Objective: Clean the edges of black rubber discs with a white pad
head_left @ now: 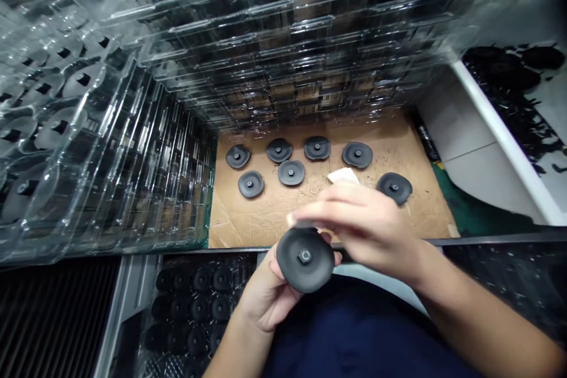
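- Head view, first entry: black disc [305, 258], round, with a small hexagonal hub at its centre. It is held up in front of the body, over the near edge of the bench, with its face towards the camera.
- Left hand [266, 298]: closed on the black disc from below and behind. One fingertip shows at the disc's right rim, and the rest are hidden behind it.
- Right hand [367, 224]: over the disc's upper rim, fingers stretched leftward and blurred. Whether they grip the rim or only brush it cannot be told.
- White scrap [343, 175]: just behind the right hand, which covers its lower part. Material unclear.
- Seven loose discs [291, 172]: lying flat and apart on the cardboard sheet [266, 218].
- Clear tray stacks [283, 59]: walling the cardboard at back and left. Contents are hard to read through glare.
- Filled tray [195, 301]: lower left, holding rows of black discs. It is cut off by the frame edge and the left forearm.
- Dark heap [509, 71]: upper right, blurred, parts not identifiable.
- Blue garment [354, 336]: bottom centre, cut off by the frame.
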A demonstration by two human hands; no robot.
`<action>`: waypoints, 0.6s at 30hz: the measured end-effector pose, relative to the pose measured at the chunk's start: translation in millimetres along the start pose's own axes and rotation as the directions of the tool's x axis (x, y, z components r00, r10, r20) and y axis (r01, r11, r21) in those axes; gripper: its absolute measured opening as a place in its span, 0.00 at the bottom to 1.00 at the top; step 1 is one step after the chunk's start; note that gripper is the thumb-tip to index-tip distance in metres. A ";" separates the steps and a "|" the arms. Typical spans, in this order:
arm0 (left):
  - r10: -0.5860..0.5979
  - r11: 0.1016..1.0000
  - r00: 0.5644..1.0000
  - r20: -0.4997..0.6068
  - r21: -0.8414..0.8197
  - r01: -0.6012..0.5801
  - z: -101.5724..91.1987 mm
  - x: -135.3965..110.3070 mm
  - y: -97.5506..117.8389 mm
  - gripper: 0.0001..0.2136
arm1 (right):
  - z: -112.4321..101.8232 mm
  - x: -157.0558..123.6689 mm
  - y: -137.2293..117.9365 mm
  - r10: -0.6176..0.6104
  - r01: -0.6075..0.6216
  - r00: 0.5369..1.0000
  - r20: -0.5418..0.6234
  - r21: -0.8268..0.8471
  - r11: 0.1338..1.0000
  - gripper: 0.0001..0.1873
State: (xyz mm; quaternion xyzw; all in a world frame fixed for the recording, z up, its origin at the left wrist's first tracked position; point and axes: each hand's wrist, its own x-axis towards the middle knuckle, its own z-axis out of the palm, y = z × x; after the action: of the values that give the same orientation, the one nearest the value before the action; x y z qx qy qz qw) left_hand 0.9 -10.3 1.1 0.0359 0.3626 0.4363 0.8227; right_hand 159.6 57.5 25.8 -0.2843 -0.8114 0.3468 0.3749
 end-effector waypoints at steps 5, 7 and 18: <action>-0.010 0.993 0.976 0.216 -0.111 0.034 -6.8 0.5 1.7 0.21 | 16.1 -47.0 29.3 0.425 -0.430 0.898 -0.112 -0.024 0.903 0.11; -0.009 0.991 0.969 0.246 -0.124 0.041 -7.2 1.4 1.8 0.22 | 27.9 -65.4 44.0 0.440 -0.441 0.898 -0.023 -0.058 0.896 0.12; -0.076 0.996 0.980 0.186 -0.024 0.082 5.1 10.1 1.4 0.23 | -14.6 -19.8 -13.3 0.082 -0.091 0.990 -0.111 -0.078 0.993 0.14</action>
State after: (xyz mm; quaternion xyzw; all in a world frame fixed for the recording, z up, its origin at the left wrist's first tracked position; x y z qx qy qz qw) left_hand 6.8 -0.6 -0.3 0.0490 0.2790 0.4038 0.8699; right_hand 179.7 40.4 35.0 -0.3527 -0.7907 0.3131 0.3904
